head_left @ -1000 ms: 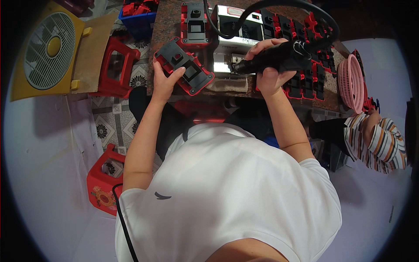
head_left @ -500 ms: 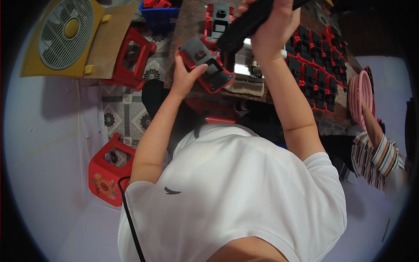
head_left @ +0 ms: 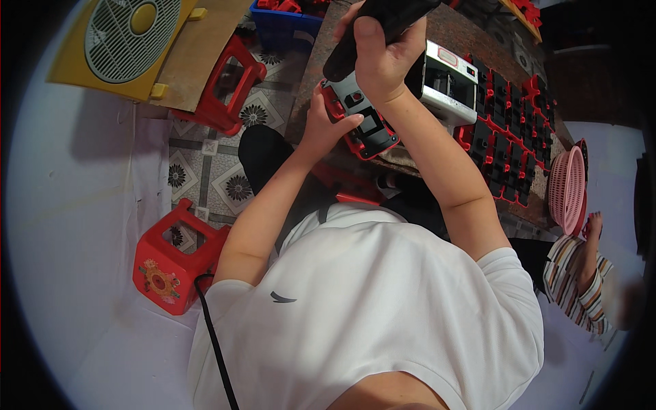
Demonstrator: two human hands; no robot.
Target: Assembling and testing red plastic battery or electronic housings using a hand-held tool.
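Note:
My left hand (head_left: pixel 320 128) grips the left edge of a red plastic housing (head_left: pixel 374 141) with a grey and black face, thumb on top. The housing lies tilted at the near edge of the stone-topped table. Above its far end, my right hand (head_left: pixel 386 65) is wrapped round a thick black electric screwdriver (head_left: pixel 347 51). The tool's tip is hidden, so I cannot tell whether it touches the housing. Right of my right hand stands a white box-shaped machine (head_left: pixel 444 85) with a dark opening.
Rows of similar black-and-red housings (head_left: pixel 502 137) cover the table's right side. Pink baskets (head_left: pixel 567 188) stand near a person in a striped shirt (head_left: pixel 577 280). A blue crate (head_left: pixel 290 31) holds red parts. Red stools (head_left: pixel 174 260) and a yellow fan (head_left: pixel 130 41) are at left.
The screwdriver has turned more upright over the housing's far end. My left hand still holds the housing. More of the white machine shows. The other person's hand has left the baskets.

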